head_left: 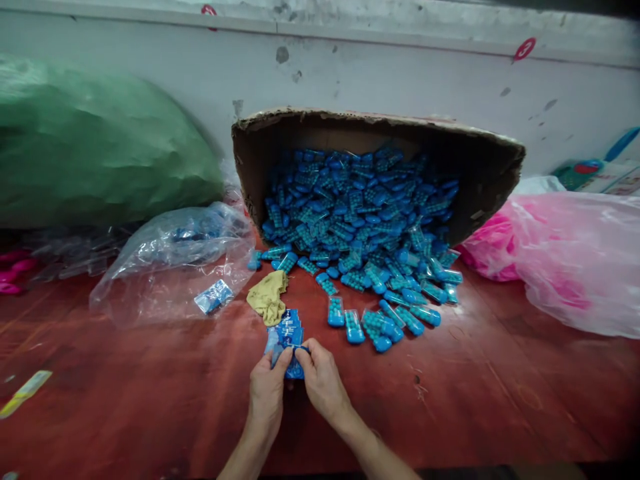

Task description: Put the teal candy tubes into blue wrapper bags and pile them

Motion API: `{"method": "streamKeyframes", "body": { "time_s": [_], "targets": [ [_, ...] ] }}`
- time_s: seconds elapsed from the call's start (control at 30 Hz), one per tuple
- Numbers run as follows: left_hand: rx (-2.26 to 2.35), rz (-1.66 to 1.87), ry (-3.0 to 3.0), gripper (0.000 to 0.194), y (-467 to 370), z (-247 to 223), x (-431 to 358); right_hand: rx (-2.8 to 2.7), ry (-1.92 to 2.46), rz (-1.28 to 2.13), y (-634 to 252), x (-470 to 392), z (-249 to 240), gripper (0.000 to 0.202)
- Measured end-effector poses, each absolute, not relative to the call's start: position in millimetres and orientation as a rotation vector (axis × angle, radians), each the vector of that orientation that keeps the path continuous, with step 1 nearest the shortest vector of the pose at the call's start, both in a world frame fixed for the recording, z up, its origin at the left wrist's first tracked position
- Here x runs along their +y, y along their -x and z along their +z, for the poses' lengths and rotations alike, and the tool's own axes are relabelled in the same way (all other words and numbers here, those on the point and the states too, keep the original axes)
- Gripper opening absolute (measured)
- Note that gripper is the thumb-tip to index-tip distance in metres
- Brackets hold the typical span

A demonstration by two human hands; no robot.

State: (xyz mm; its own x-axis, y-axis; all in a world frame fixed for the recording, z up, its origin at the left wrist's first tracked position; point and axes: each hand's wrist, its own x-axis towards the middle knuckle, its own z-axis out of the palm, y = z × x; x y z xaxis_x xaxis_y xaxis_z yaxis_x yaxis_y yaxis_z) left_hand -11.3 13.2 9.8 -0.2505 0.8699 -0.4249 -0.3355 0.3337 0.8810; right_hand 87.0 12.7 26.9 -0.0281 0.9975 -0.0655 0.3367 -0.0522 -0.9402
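My left hand (267, 383) and my right hand (321, 377) meet near the front middle of the table, thumbs and fingers pinched together. Between the fingertips is a small blue piece (299, 347), mostly covered by them, so its kind is unclear. Just beyond and beneath the fingers lie blue printed cards (290, 325) with white lettering. A crumpled yellowish cloth (269, 297) touches their far end. To the right are loose clear capsule-shaped containers (354, 327) with blue ends and small blue balls inside.
A cardboard box (500, 160) lies on its side, spilling many such capsules onto the red table (475, 400). Left are a clear plastic bag (150, 247), a blue packet (214, 297), a green sack (100, 147) and a yellow cutter (25, 393). Pink-filled bags (575, 260) sit right.
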Motion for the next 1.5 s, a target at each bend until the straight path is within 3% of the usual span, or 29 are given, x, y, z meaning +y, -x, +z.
{"method": "streamKeyframes", "body": {
  "time_s": [0.53, 0.77, 0.97, 1.03, 1.2, 1.5],
  "targets": [
    [1.359, 1.259, -0.497, 0.029, 7, 18, 9, -1.194, 1.370, 1.230, -84, 14, 19, 0.020],
    [1.266, 1.160, -0.402, 0.031, 14, 31, 8, -1.328, 1.378, 1.205, -91, 19, 26, 0.032],
    [1.208, 1.125, -0.312, 0.031, 23, 25, 17, -1.375, 1.319, 1.243, -100, 25, 31, 0.030],
    [1.177, 1.071, -0.241, 0.029, 26, 24, 18, -1.457, 1.438, 1.056, -109, 31, 31, 0.025],
    [1.153, 0.937, -0.096, 0.023, 29, 28, 15, -1.785, 2.017, 0.186, -129, 55, 27, 0.020],
    [1.067, 0.900, -0.058, 0.019, 35, 32, 11, -2.035, 2.069, 0.087, -130, 46, 24, 0.032]
  ]
}}
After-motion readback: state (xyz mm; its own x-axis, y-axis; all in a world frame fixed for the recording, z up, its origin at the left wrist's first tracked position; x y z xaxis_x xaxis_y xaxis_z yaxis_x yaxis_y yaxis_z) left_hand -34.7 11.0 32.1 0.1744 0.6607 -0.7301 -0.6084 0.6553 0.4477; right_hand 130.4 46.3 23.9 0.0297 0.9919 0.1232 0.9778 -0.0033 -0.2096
